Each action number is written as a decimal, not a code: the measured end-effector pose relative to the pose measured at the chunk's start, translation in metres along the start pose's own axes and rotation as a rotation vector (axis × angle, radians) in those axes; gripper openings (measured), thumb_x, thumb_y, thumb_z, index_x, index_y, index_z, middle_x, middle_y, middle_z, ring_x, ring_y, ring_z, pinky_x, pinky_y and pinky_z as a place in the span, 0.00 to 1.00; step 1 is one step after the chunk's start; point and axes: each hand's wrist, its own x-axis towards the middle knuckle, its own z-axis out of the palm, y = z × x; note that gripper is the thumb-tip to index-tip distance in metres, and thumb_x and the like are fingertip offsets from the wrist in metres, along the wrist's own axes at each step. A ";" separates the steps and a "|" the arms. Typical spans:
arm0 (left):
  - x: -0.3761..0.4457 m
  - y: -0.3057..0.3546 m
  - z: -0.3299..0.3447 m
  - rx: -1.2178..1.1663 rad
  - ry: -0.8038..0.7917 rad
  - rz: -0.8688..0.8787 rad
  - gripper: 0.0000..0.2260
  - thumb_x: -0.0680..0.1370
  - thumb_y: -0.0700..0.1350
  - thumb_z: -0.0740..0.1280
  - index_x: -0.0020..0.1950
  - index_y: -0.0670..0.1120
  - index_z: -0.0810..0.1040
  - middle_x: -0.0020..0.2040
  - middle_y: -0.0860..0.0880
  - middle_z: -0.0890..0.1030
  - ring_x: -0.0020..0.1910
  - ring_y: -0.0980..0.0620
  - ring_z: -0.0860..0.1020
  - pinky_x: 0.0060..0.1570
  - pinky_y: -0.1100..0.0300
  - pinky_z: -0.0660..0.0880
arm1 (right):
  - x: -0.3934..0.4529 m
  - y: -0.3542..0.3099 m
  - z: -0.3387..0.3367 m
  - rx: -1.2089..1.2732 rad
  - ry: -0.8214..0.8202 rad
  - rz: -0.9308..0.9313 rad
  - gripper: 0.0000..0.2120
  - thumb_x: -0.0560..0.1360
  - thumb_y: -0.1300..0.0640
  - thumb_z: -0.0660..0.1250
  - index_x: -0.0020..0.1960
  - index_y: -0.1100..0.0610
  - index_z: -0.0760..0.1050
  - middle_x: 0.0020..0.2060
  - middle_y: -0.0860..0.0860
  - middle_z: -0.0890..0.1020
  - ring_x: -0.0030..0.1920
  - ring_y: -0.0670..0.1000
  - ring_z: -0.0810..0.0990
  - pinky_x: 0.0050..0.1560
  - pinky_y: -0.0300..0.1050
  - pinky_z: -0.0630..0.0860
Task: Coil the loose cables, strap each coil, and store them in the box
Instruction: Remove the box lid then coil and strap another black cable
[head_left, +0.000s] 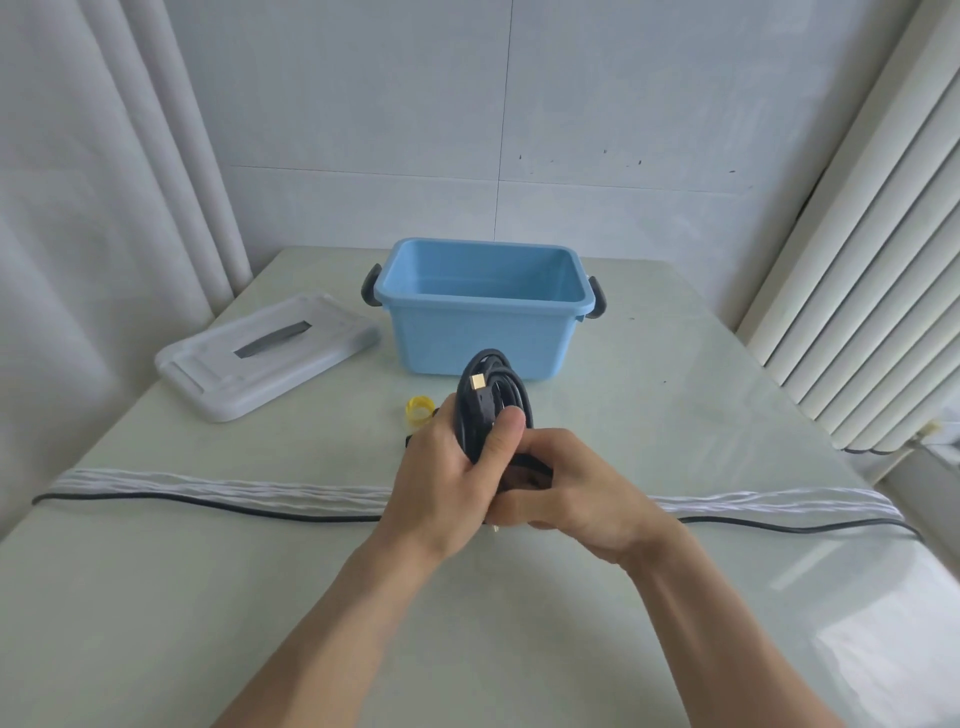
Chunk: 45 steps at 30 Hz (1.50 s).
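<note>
Gripping black cable coil (493, 395) upright in left hand (447, 467), thumb clamped over it | right hand (566, 493) curled round coil's lower part, above table (675, 415) | blue box (483, 306) behind, open, nothing visible inside | white lid (265, 358) left of box | yellow strap (420, 408) beside coil | white cable (208, 488), dark cable (208, 505) lie loose across table

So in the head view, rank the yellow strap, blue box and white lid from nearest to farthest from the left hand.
From the left hand:
1. Yellow strap, just beyond it on the table.
2. Blue box, farther back, centre.
3. White lid, back left, beside the box.
</note>
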 end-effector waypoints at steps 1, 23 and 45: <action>0.000 -0.001 -0.001 0.040 -0.005 -0.009 0.14 0.75 0.65 0.60 0.43 0.56 0.74 0.39 0.63 0.79 0.40 0.60 0.79 0.40 0.65 0.73 | 0.001 0.001 0.001 -0.008 0.004 -0.017 0.09 0.68 0.68 0.70 0.43 0.56 0.81 0.32 0.52 0.76 0.35 0.51 0.71 0.37 0.40 0.69; 0.010 -0.004 -0.006 -0.320 0.100 -0.240 0.17 0.82 0.49 0.57 0.48 0.35 0.73 0.39 0.49 0.75 0.38 0.56 0.74 0.39 0.61 0.73 | 0.011 0.016 0.018 -0.017 0.290 -0.168 0.05 0.81 0.63 0.64 0.48 0.57 0.75 0.23 0.40 0.71 0.23 0.42 0.65 0.27 0.34 0.64; -0.002 -0.008 0.005 -0.023 0.324 0.320 0.11 0.78 0.50 0.70 0.50 0.44 0.86 0.47 0.52 0.82 0.49 0.55 0.82 0.50 0.62 0.77 | 0.011 0.009 0.012 0.032 0.567 -0.147 0.16 0.79 0.52 0.69 0.35 0.57 0.73 0.25 0.51 0.67 0.28 0.52 0.62 0.29 0.45 0.61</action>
